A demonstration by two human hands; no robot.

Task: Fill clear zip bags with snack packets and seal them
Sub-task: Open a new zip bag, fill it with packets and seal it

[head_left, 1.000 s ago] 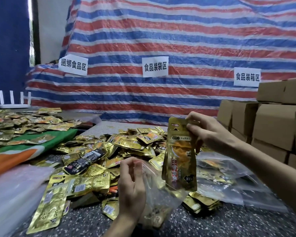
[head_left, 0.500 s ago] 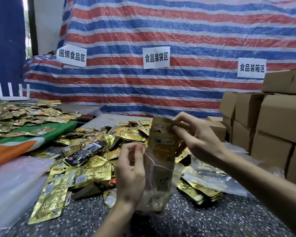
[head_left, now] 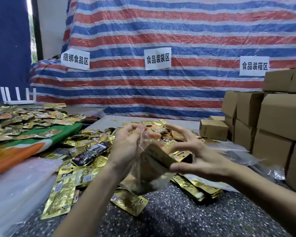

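Editor: Where is the clear zip bag [head_left: 149, 178]?
Photographer: Roughly upright near the middle of the speckled bench [head_left: 169, 216], toward its near edge, amid loose gold packets [head_left: 61, 197]. The left hand [head_left: 128, 147] pinches its rim, likely to hold the mouth open.
Editor: And the right hand [head_left: 200, 156]?
Photographer: Fingers spread apart, thumb beneath a snack packet [head_left: 161, 154] lying half inside the bag, apparently to feed it in; blur hides any contact. The seal is not yet closed.

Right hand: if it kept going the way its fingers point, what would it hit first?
The clear bag of gold packets, pinched at its rim by the left hand. The right hand seems nearly touching it, though blur hides contact.
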